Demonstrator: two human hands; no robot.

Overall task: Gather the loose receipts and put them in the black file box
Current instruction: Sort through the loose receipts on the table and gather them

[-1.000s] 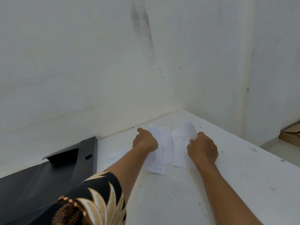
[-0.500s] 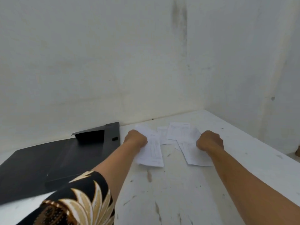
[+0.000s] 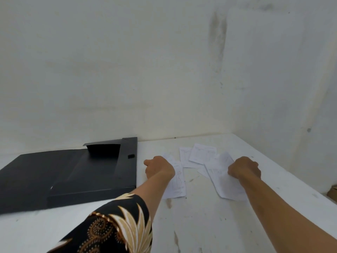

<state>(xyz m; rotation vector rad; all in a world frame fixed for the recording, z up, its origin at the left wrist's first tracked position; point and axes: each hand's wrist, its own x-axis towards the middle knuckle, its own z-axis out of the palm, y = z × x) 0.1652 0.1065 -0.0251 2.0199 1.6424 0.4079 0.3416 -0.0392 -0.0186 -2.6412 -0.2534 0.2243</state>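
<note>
A black file box (image 3: 76, 172) lies open and flat on the left of the white table (image 3: 200, 225), its lid spread out to the left. White printed receipts lie to its right. My left hand (image 3: 159, 168) is closed on a long receipt (image 3: 177, 187) just right of the box. A larger receipt (image 3: 223, 181) is pinched in my right hand (image 3: 245, 169), its lower end resting on the table. Two more receipts (image 3: 199, 155) lie loose on the table behind and between my hands, overlapping each other.
White walls meet in a corner behind the table, close to the receipts. The table's right edge runs diagonally at the right, with a brown cardboard box (image 3: 332, 193) beyond it. My left arm's patterned sleeve (image 3: 116, 227) fills the lower left.
The view has swung left, showing more of the box. Both hands have closed on separate receipts and drawn them apart and toward me, uncovering the loose receipts behind.
</note>
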